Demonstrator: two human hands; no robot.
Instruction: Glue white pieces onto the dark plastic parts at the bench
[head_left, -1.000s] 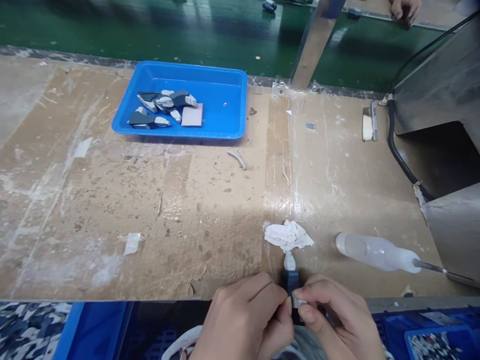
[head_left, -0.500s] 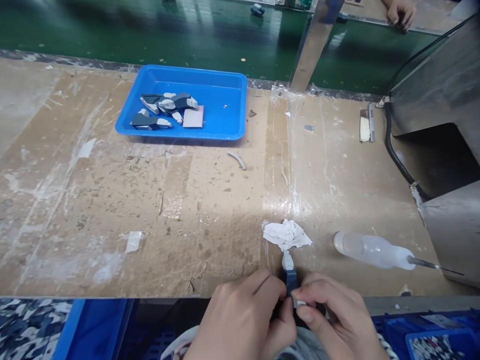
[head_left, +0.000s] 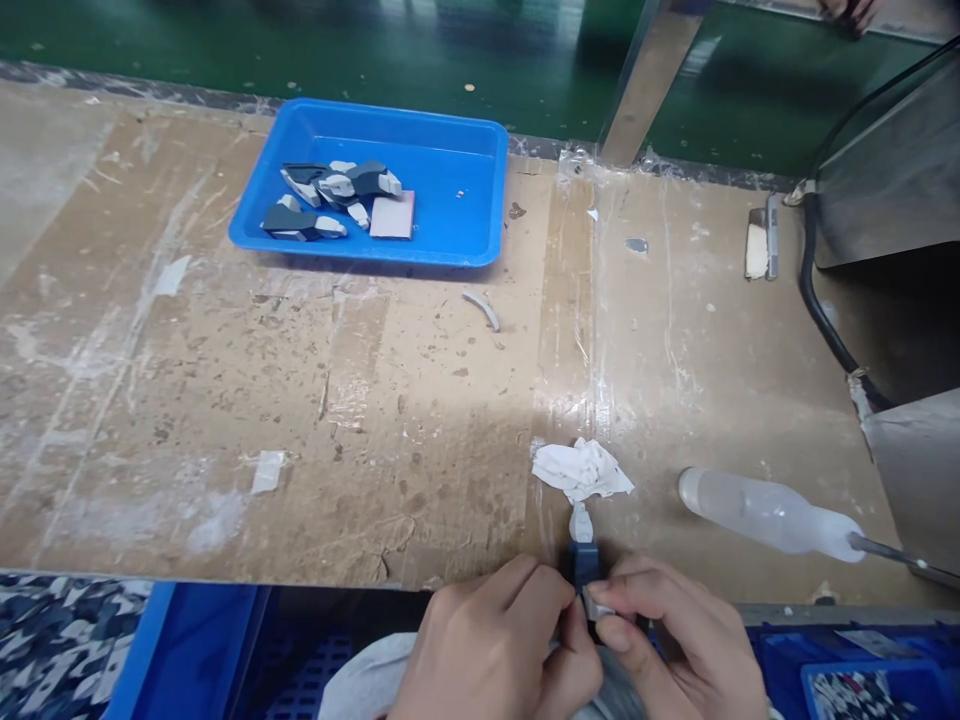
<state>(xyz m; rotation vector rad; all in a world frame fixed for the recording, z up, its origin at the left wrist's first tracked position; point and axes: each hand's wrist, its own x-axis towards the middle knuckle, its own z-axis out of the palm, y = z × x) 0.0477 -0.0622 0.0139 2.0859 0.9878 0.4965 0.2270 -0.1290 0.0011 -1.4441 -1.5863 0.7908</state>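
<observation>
Here, the left hand (head_left: 495, 635) and the right hand (head_left: 679, 635) have fingers closed upon one blue-white part (head_left: 584, 558). At its twelve o'clock lies a white wad (head_left: 582, 469)

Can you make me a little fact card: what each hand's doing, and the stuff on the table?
Left hand: grip closed on a dark-and-white piece
Right hand: pinching the piece's pale near end
Blue tray: holds dark-and-white parts and a square pad
White wad: crumpled, just beyond the piece
Bottle: lying down, right side, nozzle pointing right
</observation>
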